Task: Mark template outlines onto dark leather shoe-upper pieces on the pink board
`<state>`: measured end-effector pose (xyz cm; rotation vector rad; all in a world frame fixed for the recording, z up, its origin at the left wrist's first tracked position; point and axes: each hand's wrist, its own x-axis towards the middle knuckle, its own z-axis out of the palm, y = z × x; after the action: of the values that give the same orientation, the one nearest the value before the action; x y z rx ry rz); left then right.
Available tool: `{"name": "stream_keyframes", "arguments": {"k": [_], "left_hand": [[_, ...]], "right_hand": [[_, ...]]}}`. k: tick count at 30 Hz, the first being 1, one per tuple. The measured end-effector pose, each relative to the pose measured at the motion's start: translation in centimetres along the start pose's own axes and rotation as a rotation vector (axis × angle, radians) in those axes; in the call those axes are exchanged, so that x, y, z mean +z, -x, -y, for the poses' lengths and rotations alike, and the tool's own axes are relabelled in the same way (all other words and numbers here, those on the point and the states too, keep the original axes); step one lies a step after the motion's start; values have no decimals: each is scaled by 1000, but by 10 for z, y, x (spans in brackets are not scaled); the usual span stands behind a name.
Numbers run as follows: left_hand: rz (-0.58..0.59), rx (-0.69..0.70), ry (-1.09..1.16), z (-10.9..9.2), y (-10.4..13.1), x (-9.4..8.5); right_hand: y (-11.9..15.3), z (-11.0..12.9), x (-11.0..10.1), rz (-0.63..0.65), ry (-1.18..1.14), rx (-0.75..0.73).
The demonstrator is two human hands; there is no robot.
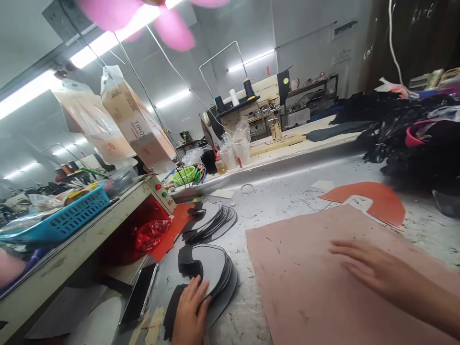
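Note:
My left hand rests with its fingers apart on the near edge of a stack of grey and black cut pieces. Farther back lies a second stack of similar rounded pieces. Over a large pink sheet my right hand is stretched out, slightly blurred, with nothing in it. Whether its fingers touch the sheet I cannot tell. Beyond the sheet's far edge lies an orange curved piece with a notch cut in it.
A phone lies left of the near stack, beside a raised shelf carrying a blue basket. Across the back stands a sewing machine with thread spools. Black material is heaped at the right, by a pink bowl.

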<state>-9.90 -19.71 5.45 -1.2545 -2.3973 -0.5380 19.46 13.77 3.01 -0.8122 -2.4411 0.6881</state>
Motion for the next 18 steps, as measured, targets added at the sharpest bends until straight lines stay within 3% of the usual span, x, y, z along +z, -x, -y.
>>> {"name": "stream_keyframes", "arguments": {"k": [2,5,7,8,10,14,18], "left_hand": [[67,-88,12,3,4,1],[116,-277,1,1,-10,2],[131,-407,-33,1,-24,9],[141,-458,-52,1,-29,13],[165,-517,-84,3,-35,23],[187,-482,-55,6,-20,29],[187,-363,57,8,8,22]], "right_hand": [[-11,45,13,213,-150,-76],[-34,108,40,407,-346,-124],[-55,145,64,545,-529,-17],[-66,160,77,627,-609,105],[-84,185,103,712,-648,228],[-98,207,139,864,-682,350],[-85,202,148,966,-735,356]]}}
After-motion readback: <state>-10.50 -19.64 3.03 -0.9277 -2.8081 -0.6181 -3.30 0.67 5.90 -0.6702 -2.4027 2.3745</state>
